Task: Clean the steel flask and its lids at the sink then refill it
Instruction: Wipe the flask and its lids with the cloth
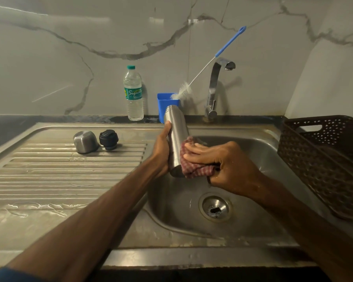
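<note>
Now, over the sink (253, 153), the left hand (161, 151) grips the steel flask (174, 137), far end toward twelve o'clock, while the right hand (220, 162) at its three o'clock clamps a checked cloth (194, 169) against it; I'd rotate the flask, wiping end to end.

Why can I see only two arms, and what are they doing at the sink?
The camera sits on the person's head and looks down, so you see only their arms. The left hand grips a shiny round steel flask over the steel sink. The right hand holds a red checked cloth against it. On the ribbed draining board lie a domed steel cap and a black plastic stopper. Behind stand a clear plastic water bottle and a blue plastic cup with a long brush.
</note>
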`<action>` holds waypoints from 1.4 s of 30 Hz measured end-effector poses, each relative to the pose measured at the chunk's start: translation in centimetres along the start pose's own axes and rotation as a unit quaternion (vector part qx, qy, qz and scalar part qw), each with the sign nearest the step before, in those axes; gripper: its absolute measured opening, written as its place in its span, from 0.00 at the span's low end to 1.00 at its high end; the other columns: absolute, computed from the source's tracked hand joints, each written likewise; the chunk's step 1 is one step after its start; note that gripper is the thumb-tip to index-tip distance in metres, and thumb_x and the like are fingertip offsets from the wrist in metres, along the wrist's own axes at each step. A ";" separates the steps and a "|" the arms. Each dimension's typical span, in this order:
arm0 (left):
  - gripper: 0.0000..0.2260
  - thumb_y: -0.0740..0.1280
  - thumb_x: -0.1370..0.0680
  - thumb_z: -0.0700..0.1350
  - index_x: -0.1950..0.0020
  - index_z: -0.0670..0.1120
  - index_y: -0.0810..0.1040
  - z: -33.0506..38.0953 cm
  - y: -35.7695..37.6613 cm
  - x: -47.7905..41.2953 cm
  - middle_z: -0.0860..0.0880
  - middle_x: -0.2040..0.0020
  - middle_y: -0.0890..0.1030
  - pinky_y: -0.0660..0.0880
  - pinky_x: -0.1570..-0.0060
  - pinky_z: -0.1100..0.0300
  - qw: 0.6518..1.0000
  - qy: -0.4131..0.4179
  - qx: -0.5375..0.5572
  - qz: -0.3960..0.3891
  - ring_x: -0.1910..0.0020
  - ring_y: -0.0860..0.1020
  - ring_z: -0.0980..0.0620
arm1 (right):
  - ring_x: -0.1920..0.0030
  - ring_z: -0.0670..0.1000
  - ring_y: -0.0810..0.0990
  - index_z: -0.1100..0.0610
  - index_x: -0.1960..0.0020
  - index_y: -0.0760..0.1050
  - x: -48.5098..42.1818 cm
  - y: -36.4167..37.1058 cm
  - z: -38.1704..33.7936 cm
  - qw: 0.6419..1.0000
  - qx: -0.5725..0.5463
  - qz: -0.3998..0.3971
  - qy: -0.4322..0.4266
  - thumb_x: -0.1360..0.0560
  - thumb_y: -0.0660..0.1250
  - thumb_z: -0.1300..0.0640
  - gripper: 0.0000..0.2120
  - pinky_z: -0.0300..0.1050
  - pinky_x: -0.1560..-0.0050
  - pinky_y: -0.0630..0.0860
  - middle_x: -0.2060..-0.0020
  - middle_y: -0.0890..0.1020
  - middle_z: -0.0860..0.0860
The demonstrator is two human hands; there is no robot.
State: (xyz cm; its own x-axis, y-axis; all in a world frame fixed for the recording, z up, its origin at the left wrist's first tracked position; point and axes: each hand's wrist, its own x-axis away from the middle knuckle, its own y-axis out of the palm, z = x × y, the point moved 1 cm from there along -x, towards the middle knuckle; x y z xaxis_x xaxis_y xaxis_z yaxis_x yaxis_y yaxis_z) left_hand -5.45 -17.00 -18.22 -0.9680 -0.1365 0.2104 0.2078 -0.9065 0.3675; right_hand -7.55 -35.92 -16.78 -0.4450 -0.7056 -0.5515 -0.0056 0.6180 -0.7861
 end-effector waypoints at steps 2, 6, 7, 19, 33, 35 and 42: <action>0.31 0.57 0.17 0.65 0.29 0.40 0.73 0.1 -0.1 0.0 0.41 0.55 0.86 0.83 0.59 0.52 1.000 0.002 -0.003 0.000 0.59 0.86 0.45 | 0.31 0.51 0.78 0.57 0.33 0.80 -0.2 0.1 0.3 1.000 -0.024 0.013 -0.004 0.36 0.78 0.72 0.32 0.46 0.28 0.73 0.34 0.80 0.54; 0.28 0.58 0.17 0.64 0.32 0.43 0.77 -0.6 1.2 0.8 0.41 0.53 0.86 0.83 0.63 0.56 0.998 0.002 -0.051 -0.026 0.61 0.86 0.47 | 0.29 0.51 0.76 0.56 0.28 0.75 -0.2 -0.3 2.0 0.992 -0.013 0.084 0.090 0.32 0.74 0.73 0.34 0.50 0.29 0.74 0.30 0.77 0.54; 0.26 0.58 0.17 0.63 0.34 0.43 0.78 -0.8 1.6 1.1 0.42 0.55 0.87 0.82 0.65 0.57 0.998 0.002 -0.056 -0.037 0.63 0.85 0.48 | 0.28 0.52 0.75 0.56 0.27 0.75 -0.2 -0.4 2.3 0.991 -0.005 0.090 0.102 0.31 0.74 0.73 0.34 0.51 0.29 0.74 0.29 0.76 0.54; 0.22 0.59 0.17 0.62 0.43 0.44 0.79 -1.4 2.1 1.2 0.45 0.62 0.86 0.80 0.69 0.60 0.992 0.003 -0.102 -0.077 0.68 0.84 0.51 | 0.33 0.51 0.80 0.56 0.29 0.76 0.1 -1.5 4.5 0.984 -0.031 0.124 0.120 0.28 0.74 0.72 0.30 0.50 0.34 0.79 0.32 0.79 0.53; 0.25 0.61 0.18 0.63 0.42 0.41 0.80 -1.4 2.3 1.8 0.43 0.58 0.86 0.82 0.61 0.57 0.980 -0.005 -0.140 -0.138 0.62 0.84 0.49 | 0.32 0.51 0.80 0.56 0.29 0.77 0.2 -1.6 5.5 0.972 0.003 0.196 0.129 0.31 0.72 0.73 0.32 0.53 0.33 0.78 0.31 0.78 0.52; 0.25 0.62 0.18 0.63 0.40 0.41 0.79 -1.5 2.0 1.5 0.43 0.56 0.86 0.83 0.58 0.56 0.979 -0.001 -0.151 -0.134 0.60 0.84 0.48 | 0.28 0.51 0.75 0.57 0.29 0.77 0.0 -1.4 5.0 0.983 0.004 0.159 0.090 0.33 0.71 0.74 0.34 0.53 0.27 0.73 0.29 0.77 0.53; 0.28 0.65 0.20 0.64 0.37 0.40 0.79 -2.0 2.6 1.4 0.42 0.51 0.86 0.82 0.52 0.54 0.969 -0.030 -0.190 -0.155 0.57 0.84 0.48 | 0.35 0.54 0.81 0.56 0.26 0.74 0.3 -2.1 6.5 0.956 0.023 0.230 0.182 0.26 0.70 0.72 0.30 0.55 0.38 0.81 0.30 0.78 0.52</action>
State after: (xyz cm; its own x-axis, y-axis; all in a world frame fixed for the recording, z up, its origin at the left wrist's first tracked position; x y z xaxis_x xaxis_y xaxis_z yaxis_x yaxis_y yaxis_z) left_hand -6.57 -20.32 -18.82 -0.9634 0.1789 0.1997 -0.1692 -0.9835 0.0648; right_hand -1.91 -39.70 -17.11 -0.6734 -0.1897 -0.7145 0.3009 0.8125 -0.4993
